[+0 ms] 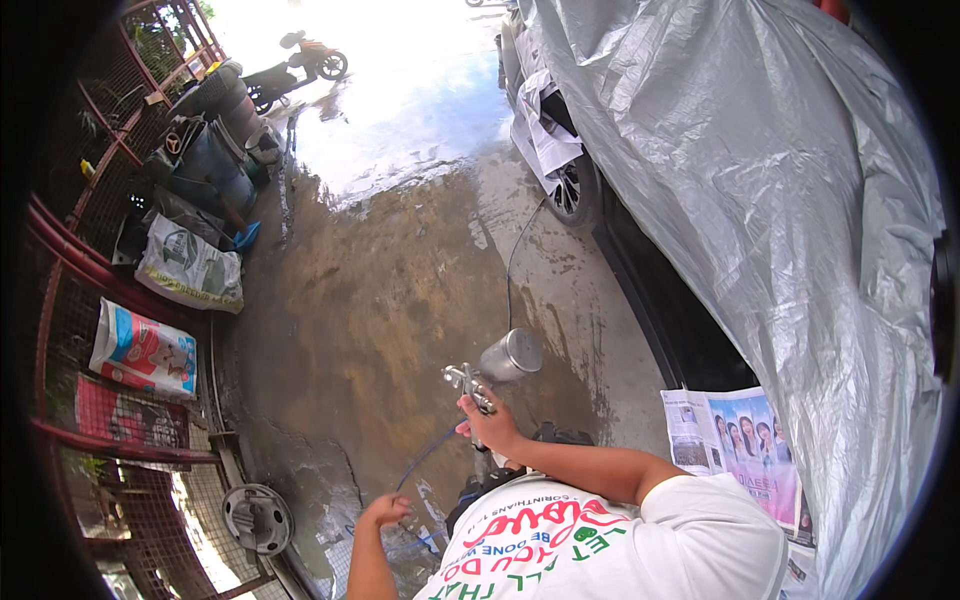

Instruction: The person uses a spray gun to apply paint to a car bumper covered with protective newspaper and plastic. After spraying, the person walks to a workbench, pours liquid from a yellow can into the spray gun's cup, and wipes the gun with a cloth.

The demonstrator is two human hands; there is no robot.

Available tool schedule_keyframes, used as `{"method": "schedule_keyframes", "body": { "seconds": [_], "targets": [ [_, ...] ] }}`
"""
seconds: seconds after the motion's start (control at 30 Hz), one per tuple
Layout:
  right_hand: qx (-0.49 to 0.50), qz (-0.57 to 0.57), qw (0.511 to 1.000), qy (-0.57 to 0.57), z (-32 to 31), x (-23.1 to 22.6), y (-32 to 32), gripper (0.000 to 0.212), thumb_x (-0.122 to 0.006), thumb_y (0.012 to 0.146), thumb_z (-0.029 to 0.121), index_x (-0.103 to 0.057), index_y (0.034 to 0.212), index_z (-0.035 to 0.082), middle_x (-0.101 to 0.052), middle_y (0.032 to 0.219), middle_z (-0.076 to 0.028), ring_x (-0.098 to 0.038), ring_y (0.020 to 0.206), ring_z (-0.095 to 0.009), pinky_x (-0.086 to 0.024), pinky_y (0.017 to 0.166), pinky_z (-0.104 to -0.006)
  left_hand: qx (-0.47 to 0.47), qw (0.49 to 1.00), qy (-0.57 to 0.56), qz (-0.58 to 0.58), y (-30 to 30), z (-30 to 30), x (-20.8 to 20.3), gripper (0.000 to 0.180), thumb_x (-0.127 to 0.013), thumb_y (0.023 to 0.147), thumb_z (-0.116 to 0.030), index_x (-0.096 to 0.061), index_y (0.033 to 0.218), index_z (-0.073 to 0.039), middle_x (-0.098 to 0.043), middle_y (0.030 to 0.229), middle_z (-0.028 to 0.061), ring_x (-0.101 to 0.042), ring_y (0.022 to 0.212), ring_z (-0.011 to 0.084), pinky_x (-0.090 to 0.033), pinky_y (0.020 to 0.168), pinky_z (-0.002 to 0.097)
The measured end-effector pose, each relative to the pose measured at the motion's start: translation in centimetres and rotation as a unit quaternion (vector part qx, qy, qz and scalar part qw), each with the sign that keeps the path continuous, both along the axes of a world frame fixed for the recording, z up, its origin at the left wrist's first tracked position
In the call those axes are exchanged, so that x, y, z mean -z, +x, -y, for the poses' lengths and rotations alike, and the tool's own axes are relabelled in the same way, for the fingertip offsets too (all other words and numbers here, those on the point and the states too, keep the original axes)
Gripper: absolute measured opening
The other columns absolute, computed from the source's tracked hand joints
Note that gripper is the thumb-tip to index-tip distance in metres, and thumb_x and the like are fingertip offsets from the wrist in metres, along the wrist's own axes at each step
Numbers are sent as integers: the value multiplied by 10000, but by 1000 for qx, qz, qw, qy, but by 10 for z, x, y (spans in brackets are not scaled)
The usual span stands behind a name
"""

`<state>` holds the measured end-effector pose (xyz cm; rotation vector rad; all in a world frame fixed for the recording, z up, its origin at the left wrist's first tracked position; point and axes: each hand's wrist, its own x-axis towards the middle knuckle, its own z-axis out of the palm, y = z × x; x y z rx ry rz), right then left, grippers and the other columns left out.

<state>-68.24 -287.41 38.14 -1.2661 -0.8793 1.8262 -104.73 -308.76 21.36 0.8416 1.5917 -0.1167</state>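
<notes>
My right hand [492, 425] is wrapped round the handle of a metal spray gun [466, 380], held out in front of my body. A silver paint cup [513, 355] is fixed to the gun and tilts to the right. From the handle a thin blue air hose [425, 457] runs down and left to my left hand [386, 509]. That hand is low on the left, its fingers curled closed round the hose.
On the right stands a car under a silver plastic cover [720, 150], with newspaper [745, 445] along its side and a wheel [567, 190] showing. A red mesh fence [120, 450], sacks [190, 265], bins [215, 175] and a wheel cover [258, 520] line the left. A dark hose [511, 260] crosses the wet concrete floor [370, 300].
</notes>
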Motion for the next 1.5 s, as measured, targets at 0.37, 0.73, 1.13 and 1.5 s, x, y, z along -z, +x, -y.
{"method": "schedule_keyframes", "body": {
  "seconds": [0.37, 0.73, 1.13, 1.5],
  "targets": [
    [-91, 346, 921, 153, -372, 69, -14, 798, -580, 956, 552, -321, 1551, 88, -674, 1103, -269, -656, 1011, -425, -500, 896, -472, -135, 906, 333, 224, 220, -542, -49, 389, -673, 913, -80, -567, 1285, -42, -646, 1024, 49, -626, 895, 127, -505, 777, 258],
    [-403, 500, 765, 48, -679, 139, 89, 416, -633, 910, 372, -690, 1212, 92, -714, 1131, -164, -681, 1047, -355, -542, 920, -433, -527, 777, 312, 149, 75, -859, -114, 464, -591, 1002, -477, -469, 746, -108, -452, 601, -5, -509, 521, 133, -445, 481, 309],
    [-335, 417, 844, 37, -1020, 126, 10, 307, -682, 886, 294, -735, 1038, 33, -726, 1091, -140, -696, 986, -282, -534, 848, -381, -502, 773, 342, 182, -119, -1280, -112, 460, -599, 1008, -438, -436, 737, -104, -427, 610, -10, -484, 531, 138, -451, 501, 317],
    [-121, 298, 935, 152, -1384, 152, -96, 294, -591, 903, 192, -676, 1055, -45, -655, 1123, -287, -620, 1087, -436, -505, 909, -446, -295, 873, 326, 211, -138, -1721, -140, 423, -620, 1000, -423, -429, 779, -118, -411, 637, -12, -465, 551, 144, -437, 533, 325]
  ]
}}
